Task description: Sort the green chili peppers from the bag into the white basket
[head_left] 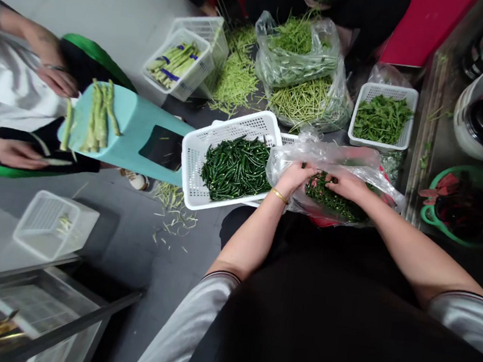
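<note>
Both hands work at the mouth of a clear plastic bag [356,157] containing slender green peppers [334,201]. The left hand [296,177] is at the near side of the bag's opening, its fingers bent and drawn close together; the right hand [348,186] reaches in opposite, thumb and fingers partly closed. Whether either holds a pepper cannot be told. Beside the bag, a white basket [188,169] holds a heap of similar peppers [238,166]. Each pepper is probably light, firm yet slightly flexible, and smooth enough to slip under a loose pinch; hard squeezing could split the skin. The stem end or upper body would likely offer the surest hold. The bag appears thin and limp, best steadied by its gathered rim.
</note>
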